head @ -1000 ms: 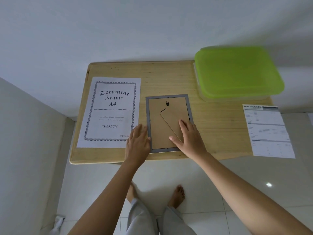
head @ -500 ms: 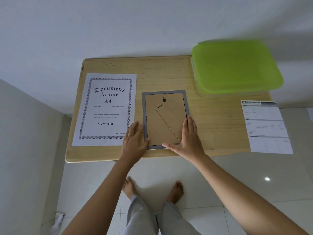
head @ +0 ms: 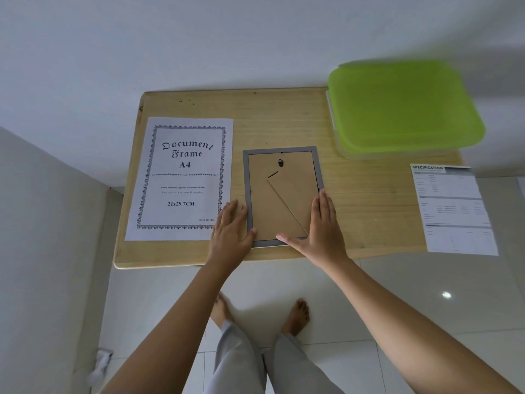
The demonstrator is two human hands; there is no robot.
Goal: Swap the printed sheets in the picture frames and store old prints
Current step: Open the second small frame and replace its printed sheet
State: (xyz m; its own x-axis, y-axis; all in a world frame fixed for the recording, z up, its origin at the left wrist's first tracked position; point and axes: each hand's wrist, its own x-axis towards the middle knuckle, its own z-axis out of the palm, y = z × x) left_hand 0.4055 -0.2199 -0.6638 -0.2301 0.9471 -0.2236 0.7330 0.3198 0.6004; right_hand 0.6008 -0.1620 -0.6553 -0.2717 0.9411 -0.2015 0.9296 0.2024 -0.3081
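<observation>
Frame (head: 281,194) lies face-down so its backing is reachable; my left hand (head: 231,227) and right hand (head: 322,223) rest flat, fingers spread, bracing its near corners on the tabletop (head: 369,200).

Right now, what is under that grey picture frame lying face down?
Only the wooden table shows around the picture frame. Its brown backing board with folded stand faces up, hiding any print inside. Left hand and right hand rest flat at its sides.

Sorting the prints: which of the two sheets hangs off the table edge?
The specification sheet at the right: it juts past the table edge. The Document Frame A4 sheet lies wholly on the wood, left of the frame.
</observation>
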